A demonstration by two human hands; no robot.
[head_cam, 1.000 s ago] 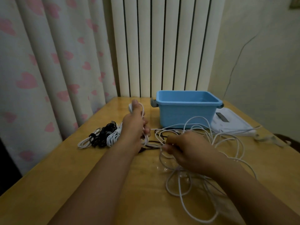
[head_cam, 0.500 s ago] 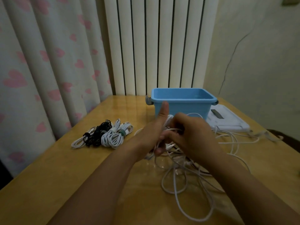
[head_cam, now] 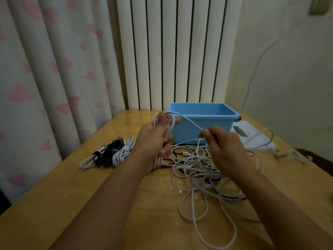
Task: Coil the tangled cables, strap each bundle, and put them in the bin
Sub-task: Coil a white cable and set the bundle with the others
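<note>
The left hand (head_cam: pixel 156 139) gripped the limp white coil (head_cam: pixel 163 141) while the right hand (head_cam: pixel 222 147) pinched its light, floppy strand (the tangle (head_cam: pixel 200 170) beneath looked apt to snag) before the bin (head_cam: pixel 201 117).

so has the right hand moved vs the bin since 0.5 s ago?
Yes. The right hand, pinching the white cable, has pulled away to the right of the left hand. It now sits before the blue bin's right half rather than its middle.

Wooden table (head_cam: pixel 75 204), blue bin (head_cam: pixel 189 134), bundles (head_cam: pixel 111 154) (strapped), tangle (head_cam: pixel 201 174)
</note>
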